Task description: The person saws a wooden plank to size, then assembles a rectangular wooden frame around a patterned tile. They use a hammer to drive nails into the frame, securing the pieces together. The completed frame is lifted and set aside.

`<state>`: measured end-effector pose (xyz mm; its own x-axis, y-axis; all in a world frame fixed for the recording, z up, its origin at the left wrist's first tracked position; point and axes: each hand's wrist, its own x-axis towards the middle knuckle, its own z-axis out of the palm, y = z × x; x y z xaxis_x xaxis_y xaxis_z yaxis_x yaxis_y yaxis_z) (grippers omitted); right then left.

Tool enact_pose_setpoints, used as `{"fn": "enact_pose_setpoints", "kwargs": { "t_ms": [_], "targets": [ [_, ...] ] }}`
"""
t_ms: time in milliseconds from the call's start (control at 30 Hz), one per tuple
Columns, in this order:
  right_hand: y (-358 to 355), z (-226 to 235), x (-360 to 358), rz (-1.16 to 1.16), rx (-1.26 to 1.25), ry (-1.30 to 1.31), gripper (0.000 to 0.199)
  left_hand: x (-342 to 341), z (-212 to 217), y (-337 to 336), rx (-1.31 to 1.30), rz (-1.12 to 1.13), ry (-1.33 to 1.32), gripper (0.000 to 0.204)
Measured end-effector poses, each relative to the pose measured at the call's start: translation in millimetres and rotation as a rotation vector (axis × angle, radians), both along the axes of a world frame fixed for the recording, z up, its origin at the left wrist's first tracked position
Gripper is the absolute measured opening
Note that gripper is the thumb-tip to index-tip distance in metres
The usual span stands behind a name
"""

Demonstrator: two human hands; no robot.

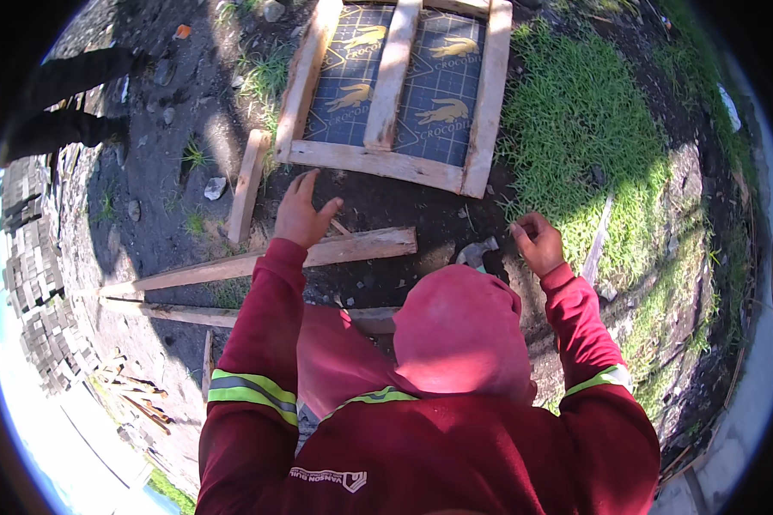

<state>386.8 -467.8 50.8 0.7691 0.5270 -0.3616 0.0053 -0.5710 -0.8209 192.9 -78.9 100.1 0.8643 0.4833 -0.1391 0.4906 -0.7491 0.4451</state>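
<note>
My left hand [301, 212] is open, its fingers spread just below the near left corner of a wooden frame [374, 163]. The frame's timber strips, with one bar down the middle, lie on a dark sheet [438, 81] with a gold pattern. Off to the right, my right hand [539, 245] is closed with thumb and forefinger together; whatever they pinch is too small to make out. A hammer [475, 251] rests on the soil left of that hand, its lower part hidden behind my bent knee [459, 330].
A short timber piece [248, 184] lies left of the frame. Long timber lengths [352, 247] cross the ground beneath my left forearm. Grass [584, 112] grows on the right. Stacked grey blocks [39, 283] stand far left, below another person's dark-clothed legs [77, 129].
</note>
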Motion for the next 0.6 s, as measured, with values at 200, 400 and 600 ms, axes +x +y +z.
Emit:
{"fn": "enact_pose_setpoints", "kwargs": {
  "t_ms": [200, 400, 600],
  "targets": [
    [-84, 13, -88, 0.347, -0.738, 0.132, 0.057, 95, -35, 32, 0.016, -0.069, 0.179, 0.065],
    [-84, -47, -127, 0.606, -0.864, 0.169, 0.041, 94, -40, 33, 0.192, -0.187, 0.538, 0.065],
    [-114, -96, -144, 0.585, -0.944, 0.132, 0.048, 84, -26, 43, 0.425, -0.251, 0.614, 0.065]
  ]
}}
